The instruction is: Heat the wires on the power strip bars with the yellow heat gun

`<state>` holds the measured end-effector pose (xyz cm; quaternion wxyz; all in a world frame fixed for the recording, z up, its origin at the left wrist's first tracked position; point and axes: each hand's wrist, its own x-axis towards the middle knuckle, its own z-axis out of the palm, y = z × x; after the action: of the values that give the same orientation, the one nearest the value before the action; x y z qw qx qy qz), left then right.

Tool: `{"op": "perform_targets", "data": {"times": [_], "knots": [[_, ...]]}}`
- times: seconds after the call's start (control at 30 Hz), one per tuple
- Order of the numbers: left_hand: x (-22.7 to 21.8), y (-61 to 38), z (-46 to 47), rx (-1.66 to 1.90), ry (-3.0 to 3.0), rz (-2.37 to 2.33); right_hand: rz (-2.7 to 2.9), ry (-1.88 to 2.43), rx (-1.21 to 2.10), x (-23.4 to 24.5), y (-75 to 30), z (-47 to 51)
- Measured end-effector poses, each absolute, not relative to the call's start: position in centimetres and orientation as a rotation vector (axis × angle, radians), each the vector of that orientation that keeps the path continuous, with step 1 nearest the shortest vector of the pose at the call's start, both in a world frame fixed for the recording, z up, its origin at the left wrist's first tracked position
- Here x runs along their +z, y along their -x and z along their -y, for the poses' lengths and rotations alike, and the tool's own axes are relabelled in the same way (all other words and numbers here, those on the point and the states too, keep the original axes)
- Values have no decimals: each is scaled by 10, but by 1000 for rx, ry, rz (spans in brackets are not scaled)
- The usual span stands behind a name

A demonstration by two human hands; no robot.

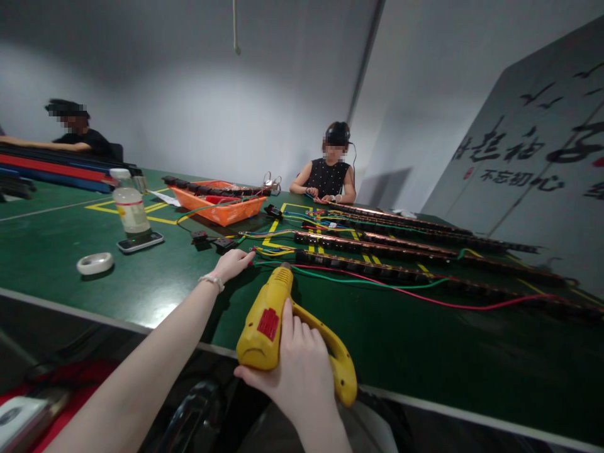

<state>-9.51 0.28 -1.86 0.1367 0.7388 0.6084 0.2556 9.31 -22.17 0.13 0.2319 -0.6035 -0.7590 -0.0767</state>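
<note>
My right hand [304, 362] is wrapped round a yellow heat gun [264, 327] with a red label. Its nozzle points away from me, at the wires just beyond. Further out, my left hand [233, 263] pinches the ends of several thin wires [274, 251], coloured yellow, green and red. These wires run to a long dark strip with copper-coloured parts [358, 263] lying across the table. A red wire [415, 289] and a green wire [377, 283] trail to the right in front of it. Black connectors [224, 244] lie just beyond my left hand.
On the green table [179, 283] stand an orange basket [226, 211] with strips across it, a bottle [129, 207], a phone [140, 242] and a white ring-shaped roll [95, 264]. More strips [406, 220] lie behind. One person [333, 173] works opposite, another [89, 138] at far left.
</note>
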Motion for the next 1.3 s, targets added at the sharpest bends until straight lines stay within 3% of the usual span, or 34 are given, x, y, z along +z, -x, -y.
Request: {"op": "perform_targets", "data": {"times": [0.47, 1.3], "knots": [[-26, 98, -14, 913, -2011, -1653, 2220, 1449, -114, -5, -62, 216], [-20, 95, 1, 758, -2339, -1486, 2161, 1549, 56, 6, -125, 215]]}}
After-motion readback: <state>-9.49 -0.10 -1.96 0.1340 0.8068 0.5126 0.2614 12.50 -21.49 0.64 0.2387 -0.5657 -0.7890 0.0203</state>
